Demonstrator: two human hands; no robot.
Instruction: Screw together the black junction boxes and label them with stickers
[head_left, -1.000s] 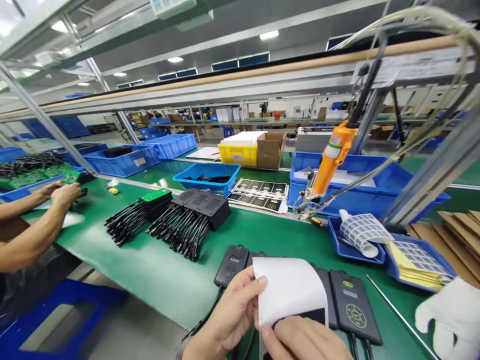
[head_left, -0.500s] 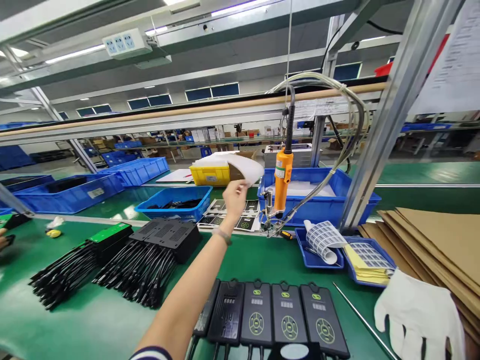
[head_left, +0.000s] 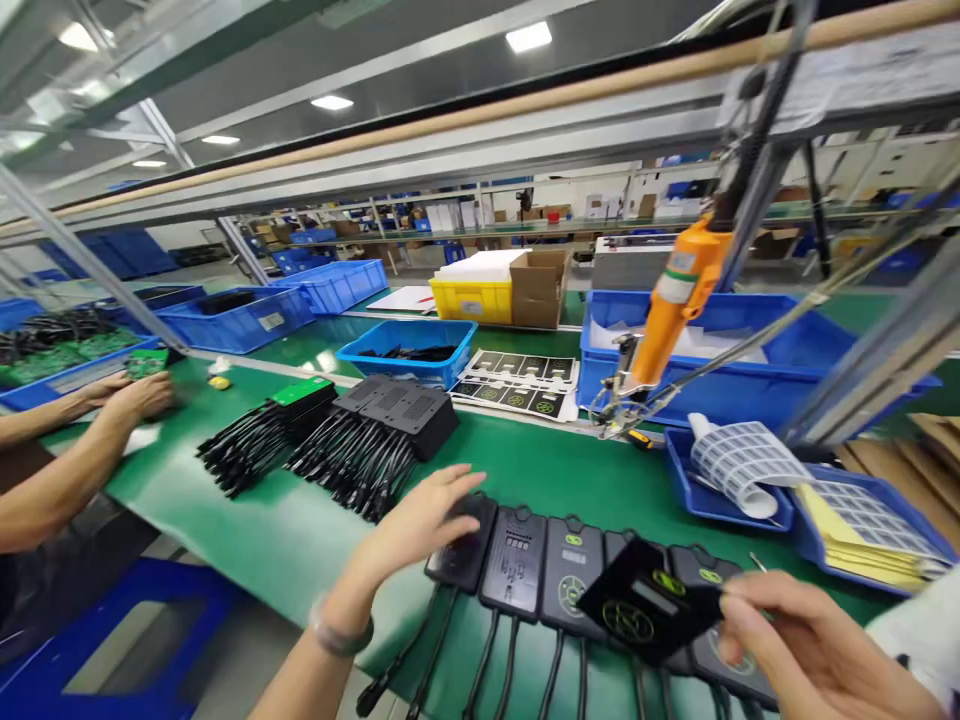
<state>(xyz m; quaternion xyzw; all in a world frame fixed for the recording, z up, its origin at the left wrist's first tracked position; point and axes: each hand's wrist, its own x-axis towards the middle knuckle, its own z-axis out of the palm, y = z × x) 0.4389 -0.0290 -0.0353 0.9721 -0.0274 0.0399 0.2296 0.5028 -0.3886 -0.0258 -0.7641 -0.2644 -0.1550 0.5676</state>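
Several black controller boxes [head_left: 513,565] with cables lie in a row on the green bench. My left hand [head_left: 431,520] is over the leftmost box, fingers spread, holding nothing. Between thumb and fingers, my right hand [head_left: 795,630] pinches the corner of a black label [head_left: 649,600] with a green logo and ring pattern. This label is tilted above the boxes on the right side of the row and partly covers them. Printed label sheets [head_left: 517,385] lie behind the row.
Black units with bundled cables [head_left: 397,410] sit left of centre. A blue basket [head_left: 409,345], a yellow bin [head_left: 472,300] and small blue trays [head_left: 731,500] stand behind. An orange screwdriver [head_left: 679,290] hangs at right. Another person's hands [head_left: 139,390] work at far left.
My left hand has come back from the white sheet by the yellow bin to the boxes, and that sheet is released. My right hand has appeared with the black label. The view has shifted.
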